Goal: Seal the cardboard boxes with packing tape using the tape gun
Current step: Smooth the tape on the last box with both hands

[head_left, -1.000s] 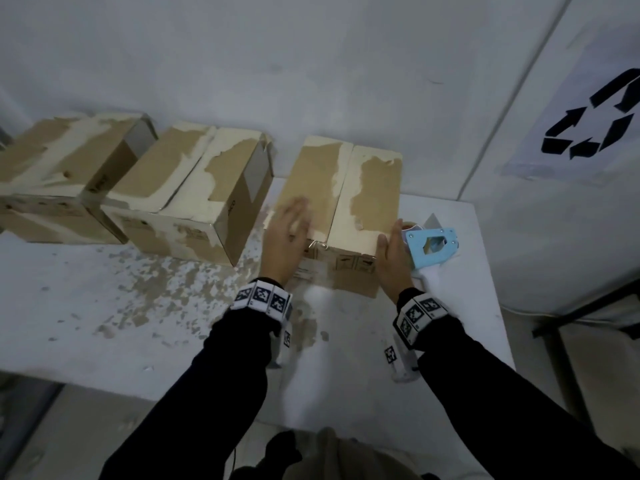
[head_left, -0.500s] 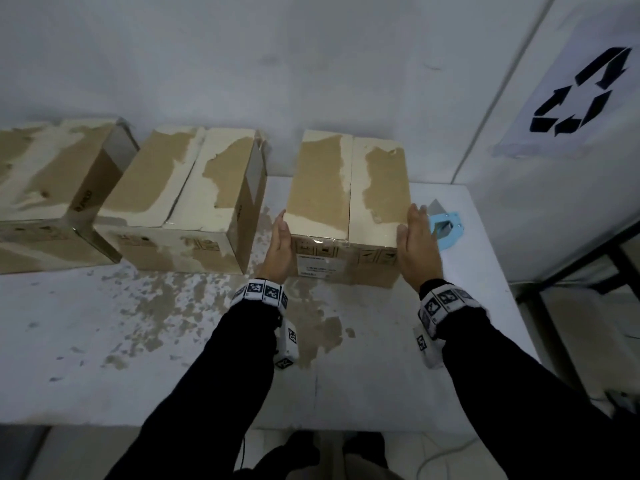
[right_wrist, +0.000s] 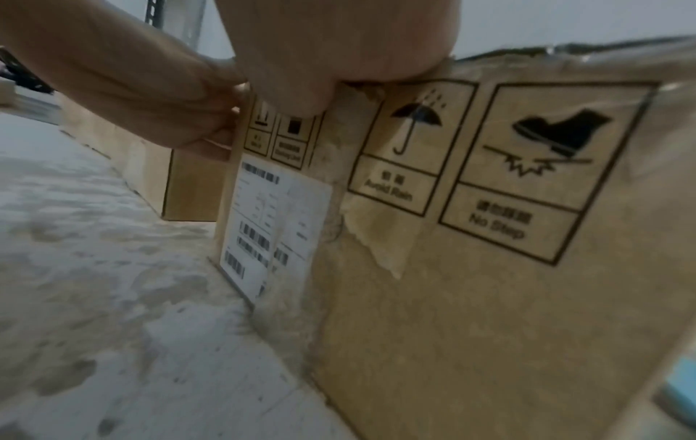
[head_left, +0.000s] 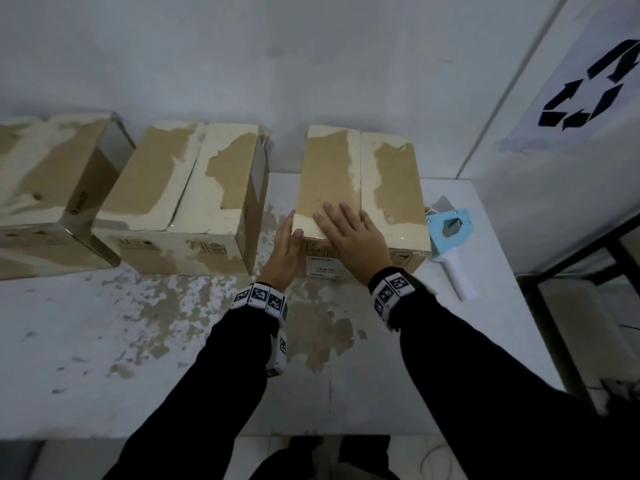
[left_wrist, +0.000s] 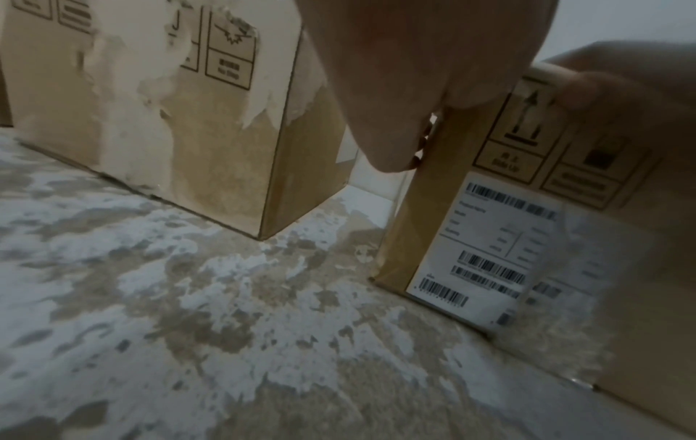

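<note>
Right hand (head_left: 349, 233) lies flat, grip wide, on the centre box (head_left: 360, 188); left hand (head_left: 284, 247), fingers straight, presses its left side

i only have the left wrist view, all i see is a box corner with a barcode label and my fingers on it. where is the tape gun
Observer: The tape gun lies on the table, just right of the box you are touching. Neither hand holds it.
Operator: what is my right hand doing
Observer: The right hand lies flat, fingers spread, on the near end of that box's top, across the seam between the flaps.
Operator: and the left from above
Observer: The left hand is against the box's left side at the near corner, thumb on the top edge.
Operator: any other boxes
Observer: Two more boxes stand in a row to its left.
</note>
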